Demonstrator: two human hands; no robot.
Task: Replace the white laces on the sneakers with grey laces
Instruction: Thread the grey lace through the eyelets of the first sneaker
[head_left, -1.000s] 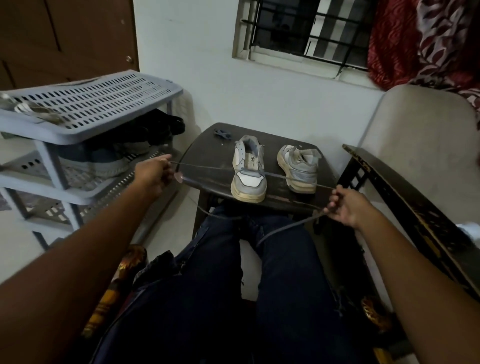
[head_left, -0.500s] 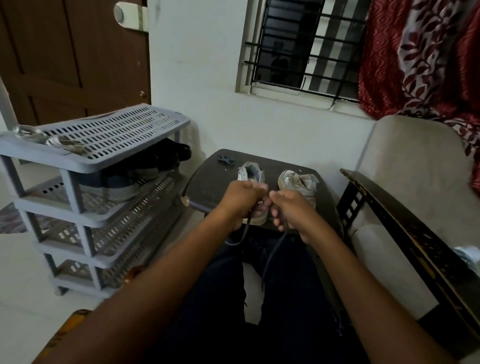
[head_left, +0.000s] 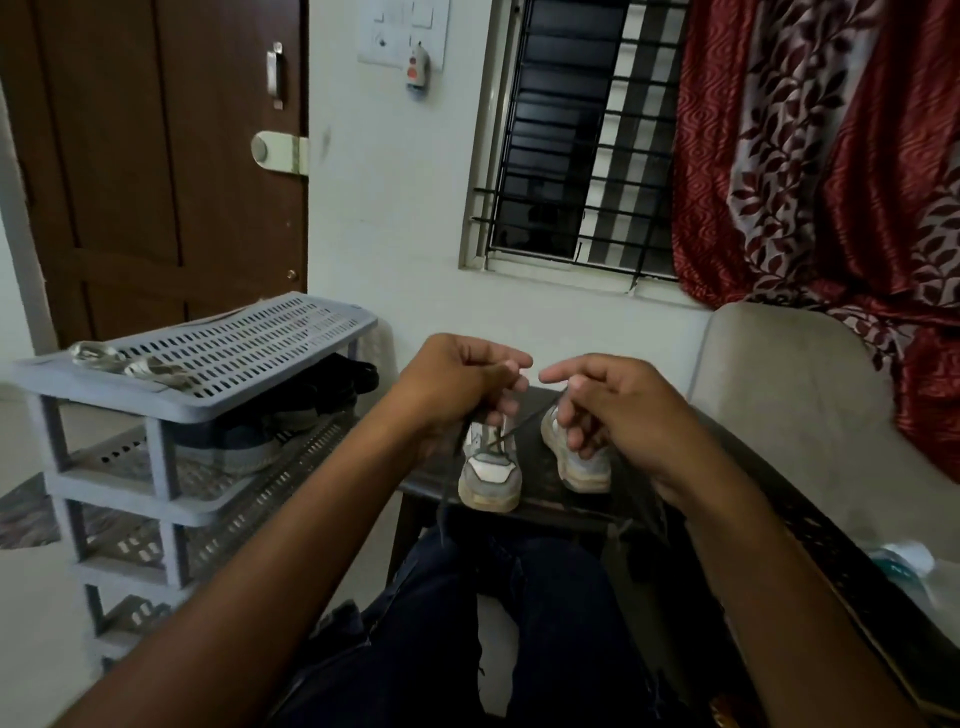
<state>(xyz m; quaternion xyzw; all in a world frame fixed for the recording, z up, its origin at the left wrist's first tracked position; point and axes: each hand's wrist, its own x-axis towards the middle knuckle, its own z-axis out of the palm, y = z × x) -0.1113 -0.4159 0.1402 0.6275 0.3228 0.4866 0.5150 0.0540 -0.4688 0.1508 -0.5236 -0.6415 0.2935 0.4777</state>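
Observation:
Two grey and white sneakers stand on a small dark table (head_left: 550, 512) in front of my knees: the left sneaker (head_left: 489, 475) and the right sneaker (head_left: 582, 465), both partly hidden behind my hands. My left hand (head_left: 457, 382) and my right hand (head_left: 608, 402) are raised close together above the sneakers, fingers curled. A thin grey lace (head_left: 511, 434) runs between the two hands, and its ends hang down toward my lap. Each hand pinches a part of this lace.
A grey plastic shoe rack (head_left: 208, 374) stands on the left with shoes on its shelves and pale laces (head_left: 130, 364) lying on its top. A beige armchair (head_left: 810, 405) is on the right. A brown door, a barred window and a red curtain are behind.
A second ago my hands were spread wide apart with the lace stretched taut. They came together over the sneakers and have since risen slightly; the camera has tilted upward.

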